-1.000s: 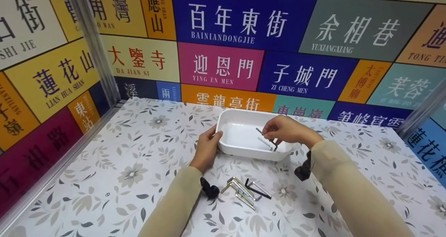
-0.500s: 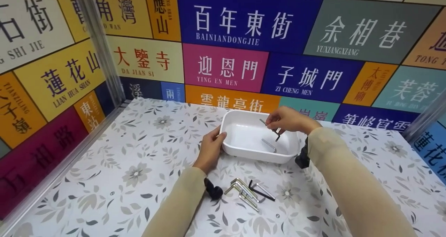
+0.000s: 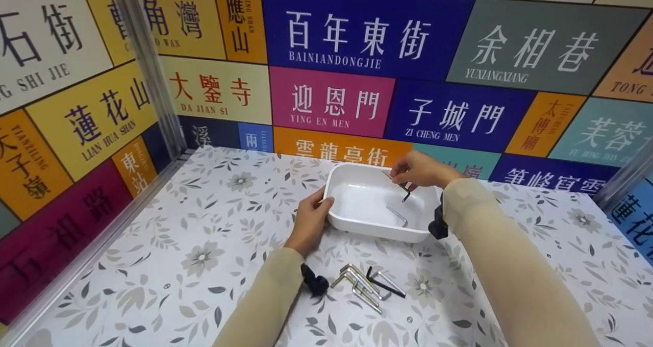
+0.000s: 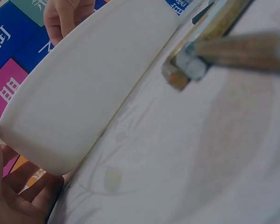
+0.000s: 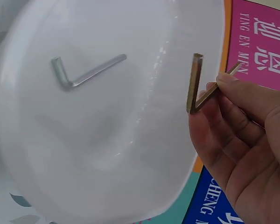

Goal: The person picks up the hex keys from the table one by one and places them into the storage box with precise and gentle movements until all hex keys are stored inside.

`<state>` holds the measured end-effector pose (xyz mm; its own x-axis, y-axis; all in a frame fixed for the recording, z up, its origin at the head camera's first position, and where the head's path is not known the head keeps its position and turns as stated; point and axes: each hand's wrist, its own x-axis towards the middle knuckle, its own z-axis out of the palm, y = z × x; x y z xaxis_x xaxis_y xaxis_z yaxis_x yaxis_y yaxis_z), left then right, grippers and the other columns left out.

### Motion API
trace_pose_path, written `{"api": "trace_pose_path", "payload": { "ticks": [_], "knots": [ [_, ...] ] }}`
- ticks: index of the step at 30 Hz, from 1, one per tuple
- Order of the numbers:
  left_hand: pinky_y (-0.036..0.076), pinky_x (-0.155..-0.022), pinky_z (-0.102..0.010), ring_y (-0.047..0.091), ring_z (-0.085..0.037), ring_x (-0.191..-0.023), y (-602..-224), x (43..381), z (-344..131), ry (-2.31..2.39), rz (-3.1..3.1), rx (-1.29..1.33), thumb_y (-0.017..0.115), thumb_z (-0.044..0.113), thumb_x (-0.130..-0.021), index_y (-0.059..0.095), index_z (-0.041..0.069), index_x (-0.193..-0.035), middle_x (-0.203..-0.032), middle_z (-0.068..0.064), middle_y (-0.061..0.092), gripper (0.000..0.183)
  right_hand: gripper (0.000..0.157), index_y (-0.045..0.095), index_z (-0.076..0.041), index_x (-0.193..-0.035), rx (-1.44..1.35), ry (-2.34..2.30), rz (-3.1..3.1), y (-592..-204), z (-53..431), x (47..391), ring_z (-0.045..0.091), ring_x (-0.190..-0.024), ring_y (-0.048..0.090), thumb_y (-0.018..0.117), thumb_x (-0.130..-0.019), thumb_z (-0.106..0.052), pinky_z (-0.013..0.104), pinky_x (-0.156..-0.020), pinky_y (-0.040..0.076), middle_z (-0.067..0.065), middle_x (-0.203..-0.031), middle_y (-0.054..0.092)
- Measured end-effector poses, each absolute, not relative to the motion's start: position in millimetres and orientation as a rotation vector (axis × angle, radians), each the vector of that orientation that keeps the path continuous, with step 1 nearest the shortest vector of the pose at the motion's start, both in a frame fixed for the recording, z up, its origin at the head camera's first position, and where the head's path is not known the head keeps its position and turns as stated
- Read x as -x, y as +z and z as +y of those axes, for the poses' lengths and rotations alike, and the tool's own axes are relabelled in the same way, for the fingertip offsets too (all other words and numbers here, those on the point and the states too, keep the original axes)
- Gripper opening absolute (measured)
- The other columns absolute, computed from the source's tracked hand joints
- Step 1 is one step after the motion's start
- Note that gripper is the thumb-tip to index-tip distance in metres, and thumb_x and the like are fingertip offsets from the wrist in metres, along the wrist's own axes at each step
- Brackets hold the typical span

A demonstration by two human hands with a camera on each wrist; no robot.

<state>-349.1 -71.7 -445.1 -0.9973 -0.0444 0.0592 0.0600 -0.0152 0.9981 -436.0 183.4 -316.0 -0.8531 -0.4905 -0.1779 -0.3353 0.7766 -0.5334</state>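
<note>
My left hand (image 3: 310,219) grips the left end of a white plastic tray (image 3: 377,228), thumb at the rim and fingers against the outer wall. In the left wrist view the tray's side (image 4: 88,79) rises beside those fingers. Over the tray's right half, my right hand (image 3: 422,171) pinches a brass-coloured L-shaped hex key (image 5: 194,84) between thumb and fingers, its bent end jutting out. One silver hex key (image 5: 95,72) lies on the tray floor, apart from the held one. On the tablecloth in front, several hex keys (image 3: 357,284) lie in a loose pile, silver, brassy and black.
A floral tablecloth (image 3: 199,257) covers the table. Behind it stands a wall of coloured sign panels (image 3: 331,99), close to the tray's far side. A black wrist device (image 3: 315,280) on the left arm sits beside the pile of keys.
My right hand has risen a little and moved toward the tray's far side with the hex key, uncovering more of the silver key below. The left hand keeps its grip on the tray.
</note>
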Motion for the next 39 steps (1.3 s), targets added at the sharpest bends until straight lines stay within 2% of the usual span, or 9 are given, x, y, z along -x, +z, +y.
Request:
{"api": "trace_pose_path", "payload": {
  "ticks": [11,16,27,31,35,39],
  "knots": [
    [0.052,-0.106,-0.037,0.062,-0.027,-0.128,-448.7,348.3,-68.8,-2.192,-2.089,0.068,0.053,0.021,-0.101,0.046,0.009,-0.152,-0.15,-0.013,0.055,0.053,0.014,0.07,0.006,-0.105,0.61,-0.571,2.662,-342.4,176.0,444.5,0.016,-0.072,0.062,0.066,-0.093,-0.002,0.03,-0.069,0.061,0.016,-0.091,0.071],
    [0.053,-0.105,-0.036,0.063,-0.026,-0.126,-446.7,350.2,-66.7,-2.205,-2.084,0.048,0.054,0.021,-0.1,0.047,0.01,-0.151,-0.15,-0.011,0.056,0.053,0.015,0.073,0.005,-0.104,0.609,-0.504,2.688,-346.6,175.0,446.5,0.019,-0.073,0.063,0.068,-0.092,-0.003,0.031,-0.071,0.061,0.019,-0.093,0.073],
    [0.057,-0.097,-0.032,0.067,-0.022,-0.118,-447.8,351.5,-66.3,-2.195,-2.123,0.025,0.055,0.025,-0.098,0.048,0.013,-0.151,-0.146,-0.009,0.06,0.055,0.013,0.076,0.0,-0.101,0.597,-0.392,2.722,-357.9,179.9,446.9,0.017,-0.071,0.061,0.069,-0.091,-0.005,0.027,-0.07,0.058,0.013,-0.089,0.073],
    [0.057,-0.098,-0.033,0.067,-0.024,-0.12,-446.1,351.4,-66.7,-2.197,-2.108,0.033,0.055,0.023,-0.098,0.047,0.011,-0.151,-0.147,-0.012,0.059,0.055,0.014,0.076,0.0,-0.101,0.587,-0.386,2.719,-359.7,180.6,446.0,0.017,-0.072,0.06,0.069,-0.091,-0.005,0.027,-0.071,0.058,0.013,-0.089,0.073],
    [0.054,-0.103,-0.035,0.064,-0.025,-0.124,-445.5,351.2,-68.0,-2.177,-2.103,0.048,0.056,0.022,-0.098,0.048,0.008,-0.151,-0.148,-0.012,0.057,0.054,0.013,0.077,0.001,-0.098,0.642,-0.368,2.729,-362.1,180.7,447.3,0.014,-0.067,0.059,0.069,-0.089,-0.004,0.025,-0.066,0.056,0.012,-0.085,0.073],
    [0.051,-0.107,-0.036,0.062,-0.021,-0.128,-445.5,352.1,-69.0,-2.147,-2.134,0.03,0.056,0.022,-0.098,0.049,0.011,-0.15,-0.15,-0.008,0.056,0.053,0.011,0.077,0.001,-0.095,0.668,-0.354,2.739,-366.5,178.8,448.4,0.013,-0.064,0.057,0.07,-0.088,-0.003,0.024,-0.063,0.053,0.01,-0.081,0.073]
  ]
}}
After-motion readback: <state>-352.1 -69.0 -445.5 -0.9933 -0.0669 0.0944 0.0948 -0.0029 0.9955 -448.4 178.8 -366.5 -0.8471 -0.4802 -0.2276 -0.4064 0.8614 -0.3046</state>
